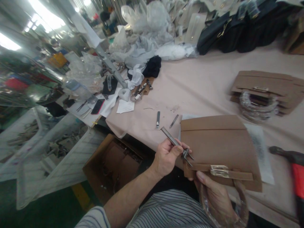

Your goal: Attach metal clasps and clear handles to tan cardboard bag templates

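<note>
Striped shirt cloth (171, 210) lies nearest the camera, with a brown bag (216, 139) just beyond it at the near edge of the tabletop (204, 85). White paper (264, 155) sticks out from under the bag. Across the bag's lower part runs a brown strap (241, 175), bearing a metal clasp (218, 171) that looks covered in clear film.

Both hands are occupied. The left hand (166, 156) pinches a metal caliper (169, 135) between thumb and fingers, its jaws slightly parted beside the strap's left end (whether they touch the bag, I cannot tell). The right hand (219, 196) holds the bag's near edge, thumb on top below the strap, and a film-wrapped handle (244, 202) loops around this hand.

Past the caliper's tip, a flat cutter (158, 119) and a slim metal tool (174, 121) lie apart from each other. Farther off to the right sits a stack of brown bags (266, 80), wrapped handles (258, 109) facing this way. A red-gripped hammer (285, 153) rests to the right of the paper. Below the tabletop's left edge, a cardboard box (95, 166) holds more brown pieces.
</note>
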Demonstrator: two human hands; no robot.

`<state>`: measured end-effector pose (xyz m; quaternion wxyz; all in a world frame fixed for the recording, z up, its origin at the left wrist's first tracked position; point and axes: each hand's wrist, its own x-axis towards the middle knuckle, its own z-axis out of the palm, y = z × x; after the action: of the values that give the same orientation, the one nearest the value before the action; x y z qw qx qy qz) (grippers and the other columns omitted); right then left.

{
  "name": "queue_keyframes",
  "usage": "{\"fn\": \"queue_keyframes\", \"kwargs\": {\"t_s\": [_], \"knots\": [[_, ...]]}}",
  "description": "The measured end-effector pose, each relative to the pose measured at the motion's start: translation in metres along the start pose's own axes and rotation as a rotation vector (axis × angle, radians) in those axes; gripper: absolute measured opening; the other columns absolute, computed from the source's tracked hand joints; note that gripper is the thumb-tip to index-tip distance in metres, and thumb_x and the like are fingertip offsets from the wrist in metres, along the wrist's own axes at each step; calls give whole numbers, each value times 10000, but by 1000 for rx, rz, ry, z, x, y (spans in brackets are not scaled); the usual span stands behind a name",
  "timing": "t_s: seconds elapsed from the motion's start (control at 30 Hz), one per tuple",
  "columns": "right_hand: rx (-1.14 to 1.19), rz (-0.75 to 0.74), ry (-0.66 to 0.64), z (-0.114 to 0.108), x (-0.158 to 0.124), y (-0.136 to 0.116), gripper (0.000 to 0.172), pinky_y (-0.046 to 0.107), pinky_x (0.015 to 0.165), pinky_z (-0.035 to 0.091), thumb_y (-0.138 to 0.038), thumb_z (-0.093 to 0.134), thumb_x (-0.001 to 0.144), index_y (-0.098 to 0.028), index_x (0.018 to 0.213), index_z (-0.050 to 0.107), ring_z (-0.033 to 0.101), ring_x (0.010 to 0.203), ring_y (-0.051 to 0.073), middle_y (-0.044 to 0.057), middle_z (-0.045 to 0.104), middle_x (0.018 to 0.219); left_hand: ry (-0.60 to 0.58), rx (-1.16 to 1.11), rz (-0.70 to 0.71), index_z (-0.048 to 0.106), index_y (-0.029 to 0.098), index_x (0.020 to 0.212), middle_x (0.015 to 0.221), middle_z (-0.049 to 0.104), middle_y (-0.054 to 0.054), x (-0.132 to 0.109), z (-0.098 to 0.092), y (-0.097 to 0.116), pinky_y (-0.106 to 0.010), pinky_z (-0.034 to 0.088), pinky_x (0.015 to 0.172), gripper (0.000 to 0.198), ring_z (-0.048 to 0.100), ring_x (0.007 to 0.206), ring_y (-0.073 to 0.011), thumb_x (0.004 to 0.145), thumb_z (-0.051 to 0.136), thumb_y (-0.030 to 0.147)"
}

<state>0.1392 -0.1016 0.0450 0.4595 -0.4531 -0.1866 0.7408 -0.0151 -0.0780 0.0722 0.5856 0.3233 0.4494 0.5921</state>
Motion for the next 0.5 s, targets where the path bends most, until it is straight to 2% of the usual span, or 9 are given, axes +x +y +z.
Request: {"fn": "queue_keyframes", "kwargs": {"t_s": [0.2,0.37,0.5], "knots": [[51,83,26,-6,5,2,584,414,1005,548,-295,886,589,-286,1152,730,648,1111,309,29,736,1098,9,-32,14,603,134,925,900,726,-76,-1,1,0,-292,594,754,442,746,839,-208,827,776,529],[-9,25,42,-10,9,4,582,426,1010,542,-276,886,580,-333,1138,731,658,1087,300,5,737,1096,23,21,16,615,133,942,907,727,-88,-2,1,-4,-300,598,768,431,741,856,-214,857,737,538],[-39,5,52,-7,7,6,535,412,949,562,-317,891,613,-336,1126,742,674,1013,285,14,744,1071,1,146,94,623,140,971,957,734,-96,-3,-2,-2,-295,599,792,343,735,876,-199,908,697,469]]}}
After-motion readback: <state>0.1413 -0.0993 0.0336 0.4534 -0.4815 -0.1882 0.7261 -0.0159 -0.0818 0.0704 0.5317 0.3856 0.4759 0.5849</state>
